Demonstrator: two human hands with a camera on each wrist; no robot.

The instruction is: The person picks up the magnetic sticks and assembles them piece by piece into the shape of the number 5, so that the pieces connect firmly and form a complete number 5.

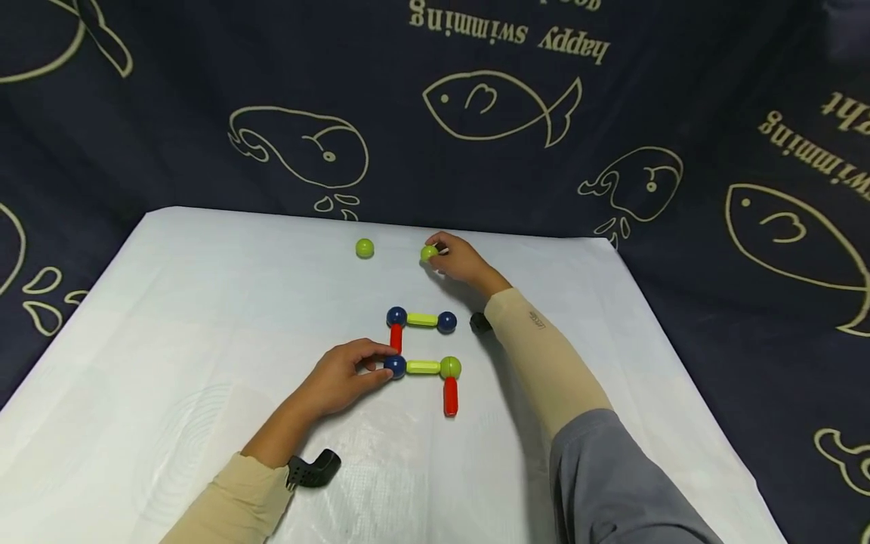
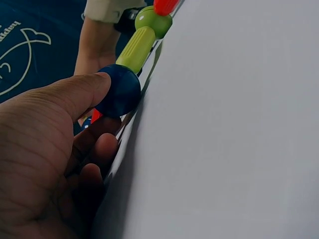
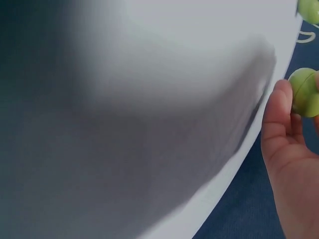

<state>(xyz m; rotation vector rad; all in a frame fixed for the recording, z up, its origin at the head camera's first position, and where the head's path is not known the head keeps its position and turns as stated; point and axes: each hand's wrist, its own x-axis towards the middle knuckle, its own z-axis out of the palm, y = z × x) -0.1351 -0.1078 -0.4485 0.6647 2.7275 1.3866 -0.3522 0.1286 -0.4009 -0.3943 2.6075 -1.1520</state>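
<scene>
My left hand [image 1: 345, 376] pinches a dark blue ball [image 1: 395, 367] of a joined ball-and-rod figure on the white table; the thumb on that blue ball [image 2: 121, 90] shows in the left wrist view. From it a yellow-green rod [image 1: 423, 367] runs right to a green ball [image 1: 450, 367], and a red rod [image 1: 451, 397] points down from there. Another red rod [image 1: 396, 338] leads up to a second blue ball [image 1: 397, 317], then a yellow-green rod [image 1: 422, 320] and a third blue ball [image 1: 446, 323]. Farther back, my right hand [image 1: 464, 261] pinches a loose green ball [image 3: 305, 92].
Another green ball [image 1: 365, 248] lies near the table's back edge, left of my right hand. Behind the white table [image 1: 224, 302] hangs a dark cloth [image 1: 381, 60] with fish and whale drawings. A black wrist device [image 1: 314, 468] sits at my left wrist.
</scene>
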